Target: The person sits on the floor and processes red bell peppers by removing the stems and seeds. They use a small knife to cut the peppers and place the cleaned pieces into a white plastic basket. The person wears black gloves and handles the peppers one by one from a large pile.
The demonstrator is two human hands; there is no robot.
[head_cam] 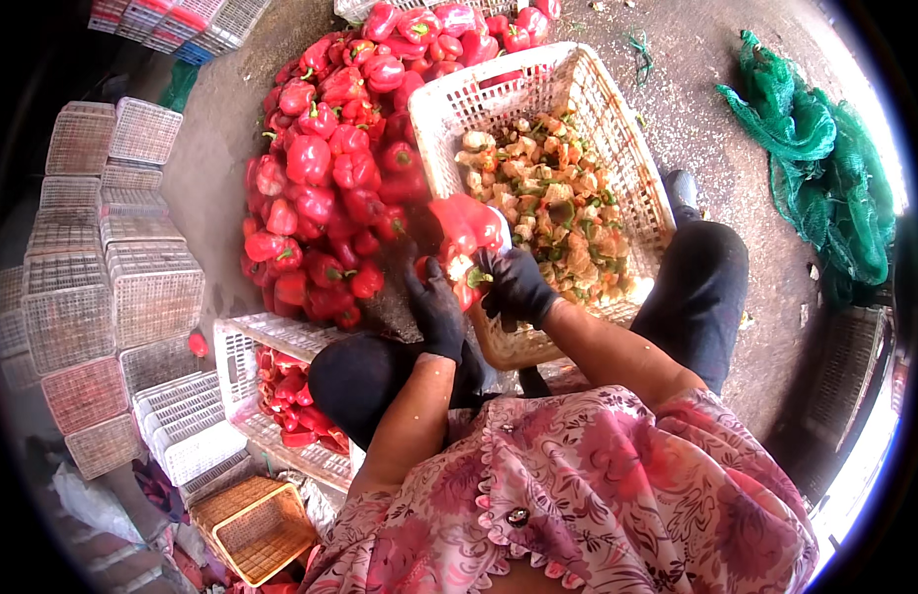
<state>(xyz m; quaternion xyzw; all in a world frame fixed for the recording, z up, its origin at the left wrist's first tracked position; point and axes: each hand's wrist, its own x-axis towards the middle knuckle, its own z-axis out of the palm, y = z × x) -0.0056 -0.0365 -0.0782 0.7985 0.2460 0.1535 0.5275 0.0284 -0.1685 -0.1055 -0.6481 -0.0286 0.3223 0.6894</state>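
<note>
My left hand, in a dark glove, holds a piece of red bell pepper at its fingertips. My right hand, gloved too, grips by its green-stemmed core a red bell pepper that looks opened. A pale edge shows behind this pepper; whether it is a blade I cannot tell. Beyond my hands a white plastic crate holds many pepper cores with seeds and green stems. To its left lies a large heap of whole red bell peppers. Red pepper pieces fill part of another crate beside my left knee.
Stacked plastic crates stand along the left. An orange-brown basket sits at the lower left. Green netting lies on the floor at the right, where seeds are scattered. One red pepper lies near the stacks.
</note>
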